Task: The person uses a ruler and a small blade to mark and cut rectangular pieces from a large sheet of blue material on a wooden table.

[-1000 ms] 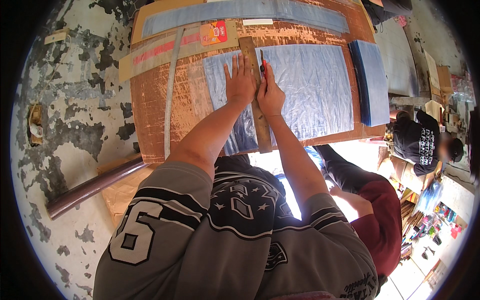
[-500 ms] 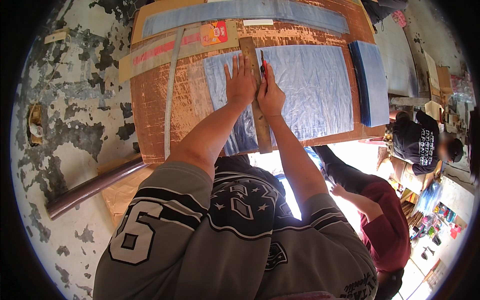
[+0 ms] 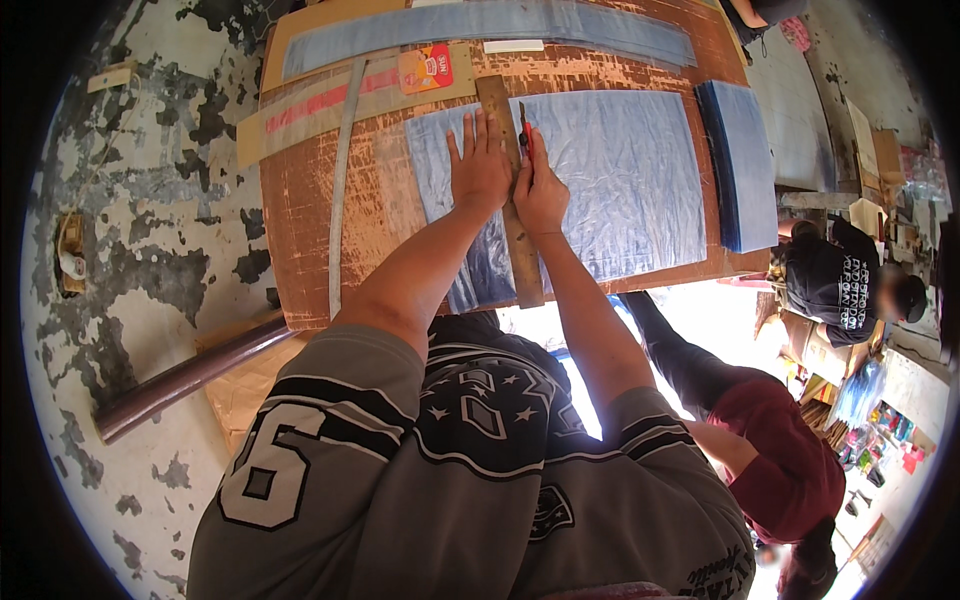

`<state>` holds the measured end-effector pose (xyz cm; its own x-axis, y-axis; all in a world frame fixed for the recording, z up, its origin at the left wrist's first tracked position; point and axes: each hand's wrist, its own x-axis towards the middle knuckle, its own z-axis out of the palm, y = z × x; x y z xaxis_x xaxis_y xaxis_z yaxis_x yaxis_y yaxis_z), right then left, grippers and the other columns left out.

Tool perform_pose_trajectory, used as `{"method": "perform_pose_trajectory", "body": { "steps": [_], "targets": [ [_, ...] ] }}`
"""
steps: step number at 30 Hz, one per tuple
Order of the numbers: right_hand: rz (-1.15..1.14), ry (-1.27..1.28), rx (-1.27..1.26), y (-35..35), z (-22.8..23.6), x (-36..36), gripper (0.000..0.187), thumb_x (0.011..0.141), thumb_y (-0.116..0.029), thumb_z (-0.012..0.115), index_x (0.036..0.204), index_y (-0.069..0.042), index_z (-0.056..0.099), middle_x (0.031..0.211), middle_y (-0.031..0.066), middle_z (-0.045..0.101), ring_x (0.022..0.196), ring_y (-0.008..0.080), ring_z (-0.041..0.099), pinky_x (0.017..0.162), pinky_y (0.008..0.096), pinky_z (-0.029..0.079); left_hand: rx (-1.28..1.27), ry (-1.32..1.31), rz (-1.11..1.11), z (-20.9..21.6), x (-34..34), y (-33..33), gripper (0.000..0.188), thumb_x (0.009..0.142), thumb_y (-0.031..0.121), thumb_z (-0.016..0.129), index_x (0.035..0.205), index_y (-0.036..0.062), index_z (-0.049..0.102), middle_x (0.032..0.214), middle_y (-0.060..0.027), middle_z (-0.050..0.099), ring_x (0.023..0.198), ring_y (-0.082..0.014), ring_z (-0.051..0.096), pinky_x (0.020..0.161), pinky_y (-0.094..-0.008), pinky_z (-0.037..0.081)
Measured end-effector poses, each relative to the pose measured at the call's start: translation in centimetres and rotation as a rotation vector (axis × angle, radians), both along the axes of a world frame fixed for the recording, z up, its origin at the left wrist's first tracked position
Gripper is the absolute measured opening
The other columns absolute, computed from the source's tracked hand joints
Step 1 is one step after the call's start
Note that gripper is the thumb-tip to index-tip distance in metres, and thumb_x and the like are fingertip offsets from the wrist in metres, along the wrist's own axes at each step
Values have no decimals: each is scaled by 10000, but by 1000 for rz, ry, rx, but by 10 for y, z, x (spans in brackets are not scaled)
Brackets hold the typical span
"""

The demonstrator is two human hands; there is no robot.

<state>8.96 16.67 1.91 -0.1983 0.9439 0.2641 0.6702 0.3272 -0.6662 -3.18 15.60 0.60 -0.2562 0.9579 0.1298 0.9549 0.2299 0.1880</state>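
A bluish clear plastic sheet point(image 3: 620, 180), wrinkled and shiny, lies on the worn brown table point(image 3: 385, 220). Across it, running from far to near, is a long brown straightedge point(image 3: 522, 255). My left hand point(image 3: 481, 172) presses flat beside the straightedge's left edge, fingers stretched toward the far side. In my right hand point(image 3: 542, 195) is a red utility knife point(image 3: 527, 143), its dark blade pointing away from me, close along the straightedge's right side. Whether the blade touches the plastic cannot be made out.
A thin metal strip point(image 3: 346, 190) lies left of the sheet. Stacked blue plastic sheets point(image 3: 735, 165) sit at the table's right edge, and a long plastic strip point(image 3: 480, 28) spans the far side. A person in a maroon shirt point(image 3: 785, 450) is close on my right; another in black point(image 3: 830, 275) is farther off.
Both my hands, the knife and the straightedge look almost unmoved. The person in maroon has shifted to the right and lower, and their hand is now out of sight behind my sleeve.
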Motion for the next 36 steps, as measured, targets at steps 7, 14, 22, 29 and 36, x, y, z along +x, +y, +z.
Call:
{"method": "perform_pose_trajectory", "body": {
  "steps": [7,14,22,29,36],
  "targets": [
    [-16,5,-19,0,1,0,544,1014,-201,534,1551,-221,447,1054,142,769,765,333,748,630,429,580,-43,-12,1,5,1,2,613,1061,275,377,1606,13,276,1707,-159,199,1596,-313,105,1266,-574,62],
    [-20,32,-11,0,-2,3,560,1014,-212,526,1565,-243,429,970,122,764,724,335,727,604,445,552,-39,-21,-1,9,4,2,611,1070,287,381,1609,19,272,1709,-150,197,1597,-303,100,1270,-561,57],
    [-8,11,-49,-1,4,1,575,1013,-212,518,1576,-234,406,933,139,753,699,354,712,616,460,560,-73,-3,35,3,3,3,600,1088,297,346,1619,38,248,1713,-113,195,1599,-280,91,1277,-540,54],
    [-26,11,-5,-1,-1,2,549,1013,-215,539,1552,-211,438,850,132,741,654,334,706,583,457,552,14,-6,4,3,3,1,596,1082,287,357,1610,26,267,1702,-140,217,1594,-303,113,1273,-550,66],
    [-34,77,-21,-2,1,0,582,994,-188,593,1558,-200,446,866,172,748,658,340,720,599,444,563,6,8,9,3,-2,6,611,1072,287,379,1611,24,263,1703,-150,213,1594,-311,116,1270,-563,64]
  ]
}}
